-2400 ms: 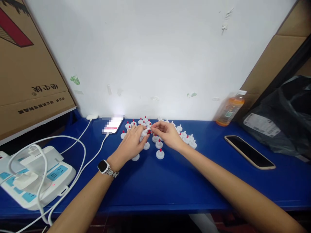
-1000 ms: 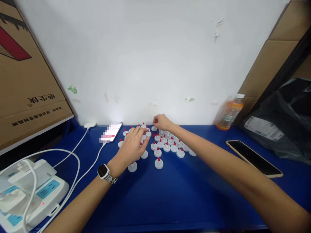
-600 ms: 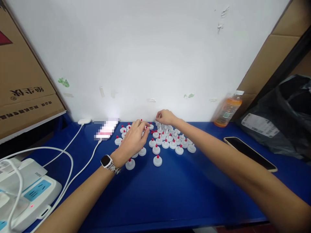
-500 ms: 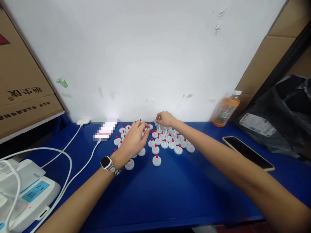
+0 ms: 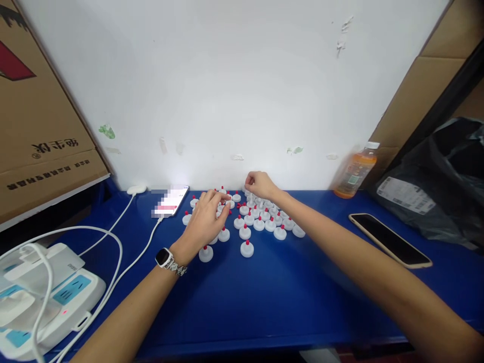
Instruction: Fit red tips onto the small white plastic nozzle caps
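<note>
Round white plastic caps, red nubs, smooth blue tabletop.

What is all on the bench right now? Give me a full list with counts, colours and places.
caps: a few dozen, white with red tips, clustered mid-table near the wall
lit phone: one, screen on, cable plugged in, left of the caps
dark phone: one, screen off, right side of the table
bottle: one, orange drink, against the wall at right
power strip: one, white and blue, near left corner, white cables attached
cardboard box: one, brown, far left
black bag: one, labelled, far right
table: one, blue
left hand: watch on wrist, fingers on the caps
right hand: reaching the back caps by the wall
</note>
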### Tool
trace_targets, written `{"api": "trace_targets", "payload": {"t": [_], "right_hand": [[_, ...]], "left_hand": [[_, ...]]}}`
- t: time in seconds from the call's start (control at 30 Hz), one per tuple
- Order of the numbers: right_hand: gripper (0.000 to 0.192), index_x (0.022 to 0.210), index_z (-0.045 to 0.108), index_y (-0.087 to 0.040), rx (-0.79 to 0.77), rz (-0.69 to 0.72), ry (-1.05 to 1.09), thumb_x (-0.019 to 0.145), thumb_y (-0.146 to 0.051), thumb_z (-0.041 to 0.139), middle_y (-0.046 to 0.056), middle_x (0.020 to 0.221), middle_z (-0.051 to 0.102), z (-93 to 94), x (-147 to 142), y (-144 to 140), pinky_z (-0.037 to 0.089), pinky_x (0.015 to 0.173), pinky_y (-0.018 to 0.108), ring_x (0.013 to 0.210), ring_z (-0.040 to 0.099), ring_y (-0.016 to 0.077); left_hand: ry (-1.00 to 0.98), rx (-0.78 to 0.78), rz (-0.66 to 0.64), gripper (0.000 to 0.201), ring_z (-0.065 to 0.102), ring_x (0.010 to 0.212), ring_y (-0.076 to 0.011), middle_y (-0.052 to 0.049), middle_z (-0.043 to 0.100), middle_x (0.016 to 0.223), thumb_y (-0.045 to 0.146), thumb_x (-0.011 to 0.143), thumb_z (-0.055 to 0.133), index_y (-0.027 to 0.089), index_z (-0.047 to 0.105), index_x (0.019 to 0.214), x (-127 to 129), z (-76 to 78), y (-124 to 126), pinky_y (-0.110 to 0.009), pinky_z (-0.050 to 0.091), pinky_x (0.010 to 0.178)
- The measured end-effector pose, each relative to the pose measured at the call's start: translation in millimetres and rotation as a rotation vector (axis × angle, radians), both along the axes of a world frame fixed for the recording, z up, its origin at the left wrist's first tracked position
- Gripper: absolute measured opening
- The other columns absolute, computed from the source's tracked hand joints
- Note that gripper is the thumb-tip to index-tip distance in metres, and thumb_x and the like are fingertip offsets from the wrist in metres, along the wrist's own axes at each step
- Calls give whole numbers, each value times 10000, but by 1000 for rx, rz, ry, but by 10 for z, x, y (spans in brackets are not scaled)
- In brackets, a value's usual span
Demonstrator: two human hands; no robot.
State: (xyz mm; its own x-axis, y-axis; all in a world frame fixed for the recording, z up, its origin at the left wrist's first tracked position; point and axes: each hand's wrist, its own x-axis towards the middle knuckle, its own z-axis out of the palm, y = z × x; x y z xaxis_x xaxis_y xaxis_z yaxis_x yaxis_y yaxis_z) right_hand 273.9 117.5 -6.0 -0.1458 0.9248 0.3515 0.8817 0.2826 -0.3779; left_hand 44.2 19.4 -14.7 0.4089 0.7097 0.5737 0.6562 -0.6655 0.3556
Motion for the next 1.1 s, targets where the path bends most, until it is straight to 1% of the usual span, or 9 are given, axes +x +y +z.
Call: {"api": "trace_targets", "payload": {"t": [0.17, 0.37, 0.5, 0.6, 0.7, 0.83, 0.9, 0.97, 1.1], "right_hand": [[173, 909, 698, -174, -26, -113, 7, 761, -245, 645, 61, 875, 739, 28, 64, 30, 456, 722, 268, 783, 650, 183], [84, 753, 717, -158, -103, -99, 40, 739, -133, 638, 68, 815, 741, 7, -7, 110, 468, 716, 247, 764, 660, 169], [119, 819, 724, -165, 48, -10, 167, 797, -181, 607, 46, 817, 735, 141, -168, -282, 462, 715, 253, 759, 639, 154], [154, 854, 721, -166, 80, 247, 386, 838, -284, 622, 31, 800, 724, 234, -326, -716, 458, 689, 263, 727, 612, 143], [222, 908, 709, -171, 71, 372, 475, 887, -356, 589, 32, 853, 727, 246, -430, -983, 454, 709, 271, 765, 614, 145], [236, 1012, 696, -191, 122, 221, 240, 902, -361, 575, 63, 957, 720, 147, -386, -911, 425, 817, 326, 862, 612, 184], [156, 923, 717, -200, 60, 161, 7, 867, -297, 608, 72, 966, 721, 95, -311, -799, 385, 881, 367, 902, 611, 212], [106, 812, 717, -200, -36, 171, -151, 830, -208, 613, 56, 900, 731, 64, -228, -719, 348, 926, 383, 877, 623, 211], [99, 750, 710, -198, -112, 202, -238, 756, -141, 629, 19, 808, 739, 63, -105, -677, 340, 921, 357, 787, 638, 188]], "left_hand": [[-23, 5, 2, 205, 534, 1041, -244, -58, 593, 1088, 337, 993, 454, 216, 600, 1072, -16, -11, 5, -435, 441, 948], [-4, -23, -7, 208, 537, 1035, -248, -58, 588, 1095, 350, 993, 454, 224, 603, 1064, 0, -8, -32, -445, 453, 936], [-20, 19, 14, 267, 523, 1100, -258, -76, 558, 1192, 370, 987, 477, 229, 558, 1199, 8, -20, -35, -438, 449, 964], [-16, 46, 24, 376, 512, 1146, -273, -100, 536, 1278, 393, 990, 472, 224, 472, 1326, 32, -33, -30, -446, 444, 975], [57, -2, -9, 313, 552, 1047, -273, -97, 605, 1124, 398, 1014, 407, 199, 512, 1233, 35, -49, -24, -444, 463, 908], [73, -40, -31, 304, 567, 955, -254, -88, 609, 1003, 393, 1036, 328, 184, 523, 1137, -24, -62, -15, -420, 472, 850], [69, -36, -39, 306, 563, 968, -253, -88, 606, 1021, 398, 1035, 325, 187, 522, 1136, -56, -67, -8, -420, 468, 857], [75, -31, -46, 307, 559, 971, -253, -86, 606, 1029, 408, 1032, 333, 190, 526, 1129, -75, -72, -1, -420, 467, 857], [91, -32, -63, 286, 562, 972, -251, -85, 616, 1040, 395, 1027, 345, 196, 537, 1099, -70, -85, -2, -427, 465, 872]]}}
